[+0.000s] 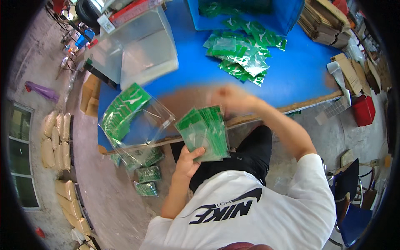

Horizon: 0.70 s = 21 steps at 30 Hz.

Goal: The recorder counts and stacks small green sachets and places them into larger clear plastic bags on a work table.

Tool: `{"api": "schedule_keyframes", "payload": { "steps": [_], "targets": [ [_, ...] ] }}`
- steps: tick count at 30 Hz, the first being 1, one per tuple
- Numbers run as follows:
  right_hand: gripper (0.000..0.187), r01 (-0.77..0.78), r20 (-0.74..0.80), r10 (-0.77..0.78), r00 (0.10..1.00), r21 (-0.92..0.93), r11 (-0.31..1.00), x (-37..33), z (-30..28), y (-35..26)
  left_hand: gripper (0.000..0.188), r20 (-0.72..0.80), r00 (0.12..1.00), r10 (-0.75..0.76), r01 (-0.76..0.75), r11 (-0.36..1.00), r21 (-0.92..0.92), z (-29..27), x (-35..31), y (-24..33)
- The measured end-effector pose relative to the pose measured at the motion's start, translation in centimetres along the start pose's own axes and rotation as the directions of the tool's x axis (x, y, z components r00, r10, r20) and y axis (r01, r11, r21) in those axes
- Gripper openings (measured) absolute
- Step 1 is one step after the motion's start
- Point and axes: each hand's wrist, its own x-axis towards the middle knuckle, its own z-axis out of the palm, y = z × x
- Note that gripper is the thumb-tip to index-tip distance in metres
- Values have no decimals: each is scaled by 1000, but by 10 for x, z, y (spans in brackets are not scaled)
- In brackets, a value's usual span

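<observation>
My left hand point(188, 162) is closed round a fanned stack of green and clear plastic packets point(205, 135), held in front of the table's near edge. Smeared by motion, my right hand point(231, 98) is over the table edge just above the stack; its fingers cannot be made out. To the left, a large clear plastic bag point(156, 121) lies partly over the edge, with a row of green packets point(125, 110) in it. A loose pile of similar green packets point(241, 52) spreads across the far part of the blue table point(191, 77).
A blue bin point(246, 18) at the back holds more packets. A translucent plastic box point(146, 54) stands at the back left. Flattened cardboard point(325, 23) is stacked at the back right, above a red box point(363, 111). Bundled packets point(148, 174) lie on the floor below the left edge.
</observation>
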Motion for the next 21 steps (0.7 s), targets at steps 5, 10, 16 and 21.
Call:
{"api": "schedule_keyframes", "payload": {
  "steps": [5, 10, 16, 21],
  "targets": [
    [69, -418, -807, -362, 467, -562, 714, 113, -120, 78, 54, -3, 994, -105, 99, 944, -315, -6, -1, -12],
    [70, -343, -539, -481, 691, -831, 439, 102, -42, 108, 55, -49, 995, -93, 58, 874, -483, -31, -5, -31],
    [67, -3, -180, -463, 868, -934, 357, 39, -45, 96, 51, -88, 995, -35, -4, 914, -405, -40, -16, -31],
    [72, -88, -332, -527, 783, -897, 434, 13, -18, 67, 51, -97, 995, -23, -13, 937, -348, -31, -6, -29]
  ]
}}
